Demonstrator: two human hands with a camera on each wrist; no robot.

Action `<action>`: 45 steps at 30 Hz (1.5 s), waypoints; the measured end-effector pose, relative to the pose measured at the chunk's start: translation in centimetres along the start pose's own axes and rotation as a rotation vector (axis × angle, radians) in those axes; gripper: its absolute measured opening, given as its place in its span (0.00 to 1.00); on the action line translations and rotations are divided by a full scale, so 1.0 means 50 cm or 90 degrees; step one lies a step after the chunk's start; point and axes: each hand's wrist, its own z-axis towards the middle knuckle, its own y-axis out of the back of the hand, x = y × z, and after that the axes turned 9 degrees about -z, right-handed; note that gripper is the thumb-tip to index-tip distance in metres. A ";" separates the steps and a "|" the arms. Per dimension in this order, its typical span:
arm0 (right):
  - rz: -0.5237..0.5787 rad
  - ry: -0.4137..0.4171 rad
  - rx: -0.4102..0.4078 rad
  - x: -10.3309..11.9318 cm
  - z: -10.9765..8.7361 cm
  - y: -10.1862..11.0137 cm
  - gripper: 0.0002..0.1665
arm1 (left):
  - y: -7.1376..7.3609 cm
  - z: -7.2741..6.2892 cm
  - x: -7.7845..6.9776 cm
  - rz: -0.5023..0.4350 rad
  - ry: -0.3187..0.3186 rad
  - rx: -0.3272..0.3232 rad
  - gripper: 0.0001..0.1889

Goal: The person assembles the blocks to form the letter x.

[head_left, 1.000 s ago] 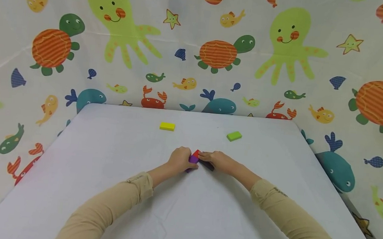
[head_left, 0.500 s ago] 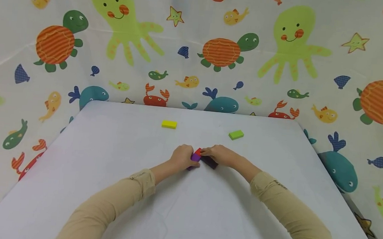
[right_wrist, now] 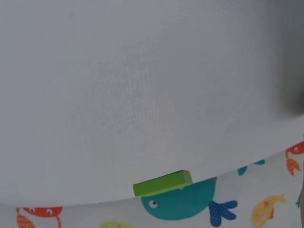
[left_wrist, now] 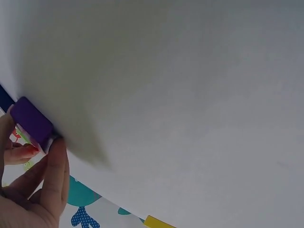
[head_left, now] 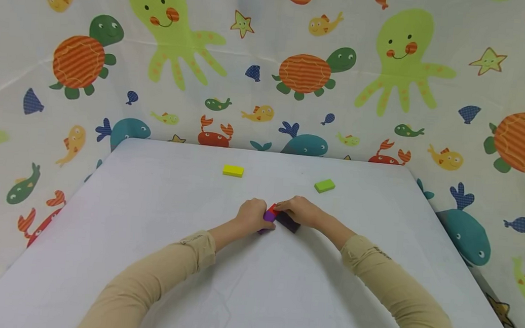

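- no word, brand or number can be read in any of the three views.
- left sleeve (head_left: pixel 145 272): a faint dark line of marks by the cuff at its far end; whether lettering or stitching, too small to tell.
- right sleeve (head_left: pixel 400 290): a darker row of marks just behind the cuff, along its upper edge, perhaps lettering; too small and blurred to read.
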 end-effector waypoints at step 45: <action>0.059 -0.319 -0.228 -0.032 -0.033 -0.005 0.13 | -0.019 -0.037 -0.028 0.152 -0.208 0.086 0.32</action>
